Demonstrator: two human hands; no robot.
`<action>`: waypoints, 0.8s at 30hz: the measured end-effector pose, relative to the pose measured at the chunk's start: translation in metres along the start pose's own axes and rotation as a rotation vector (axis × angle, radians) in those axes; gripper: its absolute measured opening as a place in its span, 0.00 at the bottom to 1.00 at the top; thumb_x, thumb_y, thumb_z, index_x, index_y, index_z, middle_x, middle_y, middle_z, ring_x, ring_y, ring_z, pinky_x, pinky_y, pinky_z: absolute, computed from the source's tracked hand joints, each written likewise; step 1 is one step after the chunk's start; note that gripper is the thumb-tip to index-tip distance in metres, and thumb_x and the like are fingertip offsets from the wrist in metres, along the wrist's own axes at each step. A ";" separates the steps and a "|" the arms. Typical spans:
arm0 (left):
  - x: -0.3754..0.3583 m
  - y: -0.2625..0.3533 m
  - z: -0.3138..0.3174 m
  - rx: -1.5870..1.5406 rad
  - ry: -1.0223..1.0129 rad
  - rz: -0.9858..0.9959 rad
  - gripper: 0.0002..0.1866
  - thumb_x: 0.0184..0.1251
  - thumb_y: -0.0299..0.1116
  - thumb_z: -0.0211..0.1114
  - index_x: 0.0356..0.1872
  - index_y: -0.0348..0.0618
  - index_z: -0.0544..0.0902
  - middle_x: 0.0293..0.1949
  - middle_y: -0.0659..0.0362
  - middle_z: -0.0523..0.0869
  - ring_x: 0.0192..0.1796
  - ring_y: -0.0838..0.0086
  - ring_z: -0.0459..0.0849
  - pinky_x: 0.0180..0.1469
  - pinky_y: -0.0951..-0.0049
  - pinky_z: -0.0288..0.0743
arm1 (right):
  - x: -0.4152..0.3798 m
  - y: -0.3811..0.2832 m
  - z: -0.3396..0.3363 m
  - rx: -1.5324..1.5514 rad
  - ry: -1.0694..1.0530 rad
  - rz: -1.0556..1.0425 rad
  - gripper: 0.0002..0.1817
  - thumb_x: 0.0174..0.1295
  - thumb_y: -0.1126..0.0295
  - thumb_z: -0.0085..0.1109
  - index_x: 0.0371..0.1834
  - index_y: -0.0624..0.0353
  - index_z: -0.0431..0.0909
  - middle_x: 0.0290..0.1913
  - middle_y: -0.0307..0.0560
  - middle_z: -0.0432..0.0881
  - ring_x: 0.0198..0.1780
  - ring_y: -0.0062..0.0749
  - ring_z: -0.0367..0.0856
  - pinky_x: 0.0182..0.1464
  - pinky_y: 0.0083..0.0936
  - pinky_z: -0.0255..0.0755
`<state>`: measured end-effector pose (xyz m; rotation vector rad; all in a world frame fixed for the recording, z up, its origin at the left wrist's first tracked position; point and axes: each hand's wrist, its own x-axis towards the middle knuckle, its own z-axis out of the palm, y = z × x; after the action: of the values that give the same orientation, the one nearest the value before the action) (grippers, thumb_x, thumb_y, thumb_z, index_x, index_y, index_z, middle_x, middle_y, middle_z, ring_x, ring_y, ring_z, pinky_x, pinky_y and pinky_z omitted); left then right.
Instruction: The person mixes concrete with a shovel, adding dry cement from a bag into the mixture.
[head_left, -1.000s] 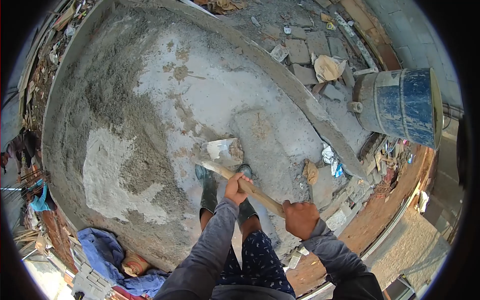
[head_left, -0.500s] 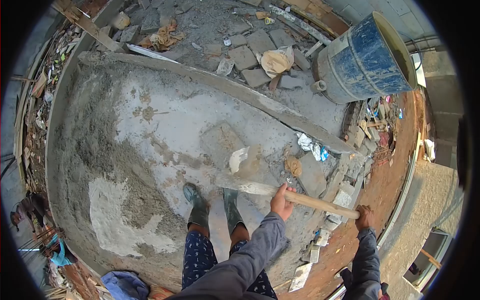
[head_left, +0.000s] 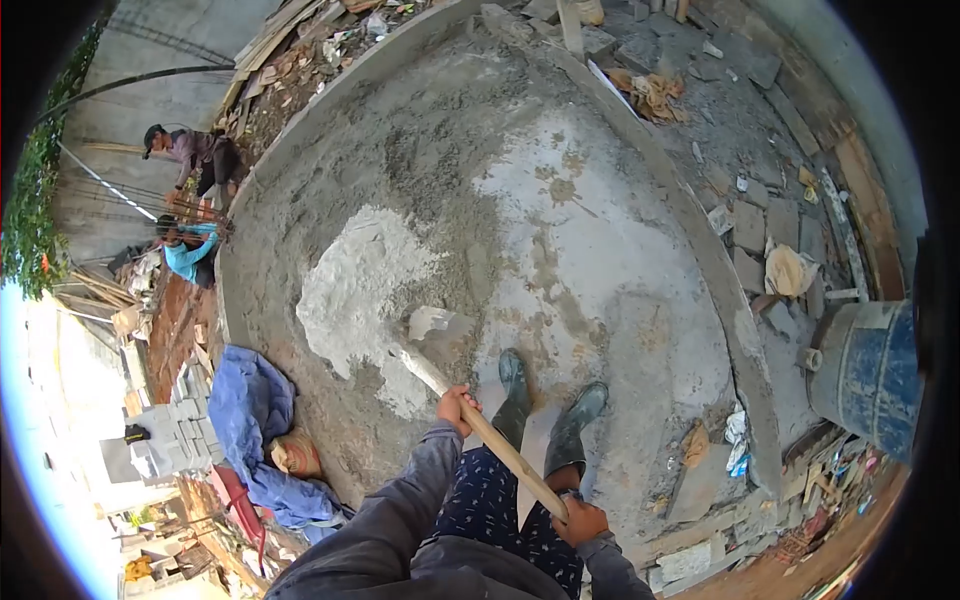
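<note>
My left hand point(head_left: 459, 410) is wrapped around the middle of a hoe's wooden handle point(head_left: 502, 452). Farther down, near the handle's end by my thigh, my right hand point(head_left: 580, 521) grips it too. The hoe's pale, mortar-coated blade point(head_left: 440, 323) is at the edge of a heap of light grey powder point(head_left: 365, 275), over darker grey mix point(head_left: 420, 160). My green rubber boots point(head_left: 568, 428) stand on the wet grey floor point(head_left: 630, 240), just right of the handle.
A low wall point(head_left: 690, 210) borders the mixing area. A blue drum point(head_left: 865, 370) stands at the right, near broken blocks point(head_left: 750, 225). A blue tarp point(head_left: 245, 405) lies at lower left beside a sack point(head_left: 296, 454). Two people point(head_left: 192, 250) crouch beyond the left edge.
My view has turned left, towards the powder heap. Both hands have swung the hoe from the right side over to the heap, keeping hold of its handle.
</note>
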<state>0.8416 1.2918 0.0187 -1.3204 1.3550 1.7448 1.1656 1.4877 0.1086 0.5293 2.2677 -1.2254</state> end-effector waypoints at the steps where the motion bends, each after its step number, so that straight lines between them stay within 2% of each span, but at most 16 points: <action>1: -0.002 0.001 -0.021 -0.049 0.020 -0.009 0.07 0.62 0.31 0.62 0.27 0.46 0.72 0.20 0.61 0.72 0.22 0.69 0.73 0.31 0.62 0.76 | 0.002 -0.001 0.002 -0.054 -0.049 -0.062 0.28 0.53 0.55 0.67 0.57 0.53 0.76 0.35 0.56 0.87 0.35 0.55 0.87 0.39 0.49 0.81; 3: -0.014 0.003 -0.054 -0.162 0.055 -0.023 0.06 0.62 0.30 0.62 0.29 0.45 0.73 0.20 0.61 0.72 0.21 0.69 0.73 0.31 0.62 0.77 | 0.008 0.001 0.006 -0.158 -0.163 -0.173 0.30 0.54 0.57 0.66 0.61 0.54 0.74 0.33 0.58 0.86 0.31 0.56 0.87 0.35 0.49 0.81; 7: -0.020 -0.002 -0.107 -0.345 0.153 -0.006 0.05 0.61 0.29 0.62 0.31 0.43 0.74 0.20 0.60 0.72 0.21 0.69 0.73 0.29 0.63 0.77 | 0.032 -0.002 -0.001 -0.222 -0.404 -0.233 0.33 0.53 0.60 0.66 0.62 0.60 0.70 0.32 0.61 0.85 0.32 0.60 0.86 0.37 0.53 0.80; 11: -0.016 0.017 -0.138 -0.485 0.169 0.033 0.05 0.61 0.29 0.62 0.33 0.41 0.74 0.21 0.59 0.74 0.21 0.69 0.74 0.29 0.63 0.77 | 0.066 -0.027 0.007 -0.313 -0.423 -0.291 0.33 0.52 0.60 0.67 0.61 0.61 0.70 0.33 0.61 0.86 0.34 0.60 0.86 0.38 0.53 0.80; 14: -0.005 0.031 -0.168 -0.535 0.117 0.015 0.06 0.63 0.31 0.62 0.32 0.44 0.73 0.21 0.60 0.73 0.24 0.68 0.75 0.32 0.60 0.77 | 0.083 -0.057 0.014 -0.402 -0.444 -0.310 0.30 0.52 0.61 0.67 0.61 0.54 0.72 0.34 0.56 0.87 0.32 0.55 0.87 0.35 0.50 0.81; 17: -0.009 0.043 -0.194 -0.675 0.094 0.015 0.06 0.62 0.28 0.63 0.31 0.41 0.74 0.21 0.59 0.74 0.22 0.68 0.75 0.30 0.62 0.77 | 0.093 -0.083 0.021 -0.476 -0.468 -0.300 0.28 0.53 0.61 0.66 0.59 0.52 0.74 0.34 0.56 0.87 0.33 0.56 0.87 0.36 0.50 0.81; 20: -0.003 0.051 -0.222 -0.758 0.100 -0.025 0.06 0.62 0.28 0.63 0.30 0.42 0.74 0.21 0.59 0.74 0.23 0.67 0.75 0.30 0.61 0.77 | 0.098 -0.110 0.025 -0.555 -0.514 -0.152 0.26 0.63 0.61 0.58 0.65 0.57 0.75 0.37 0.65 0.84 0.36 0.65 0.83 0.42 0.53 0.79; 21: -0.001 0.055 -0.232 -0.767 0.120 -0.021 0.06 0.63 0.28 0.63 0.30 0.42 0.74 0.21 0.59 0.74 0.23 0.67 0.75 0.30 0.61 0.76 | 0.104 -0.118 0.027 -0.595 -0.550 -0.180 0.31 0.62 0.59 0.59 0.69 0.56 0.71 0.43 0.66 0.84 0.37 0.64 0.83 0.42 0.54 0.79; 22: 0.001 0.064 -0.243 -0.761 0.145 -0.021 0.06 0.63 0.29 0.62 0.30 0.43 0.74 0.21 0.59 0.74 0.23 0.67 0.75 0.31 0.61 0.76 | 0.110 -0.107 0.040 -0.582 -0.491 -0.294 0.32 0.62 0.59 0.59 0.71 0.52 0.70 0.44 0.67 0.83 0.37 0.64 0.83 0.42 0.54 0.79; 24: 0.005 0.076 -0.268 -0.752 0.198 -0.029 0.07 0.64 0.31 0.62 0.29 0.45 0.73 0.21 0.60 0.74 0.24 0.66 0.75 0.32 0.60 0.77 | 0.123 -0.049 0.076 -0.550 -0.378 -0.515 0.34 0.62 0.58 0.60 0.74 0.44 0.68 0.47 0.68 0.83 0.38 0.64 0.84 0.42 0.55 0.78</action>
<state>0.8705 1.0153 0.0423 -1.9268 0.7635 2.2560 1.0596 1.4095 0.0314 -0.4749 2.3196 -0.7549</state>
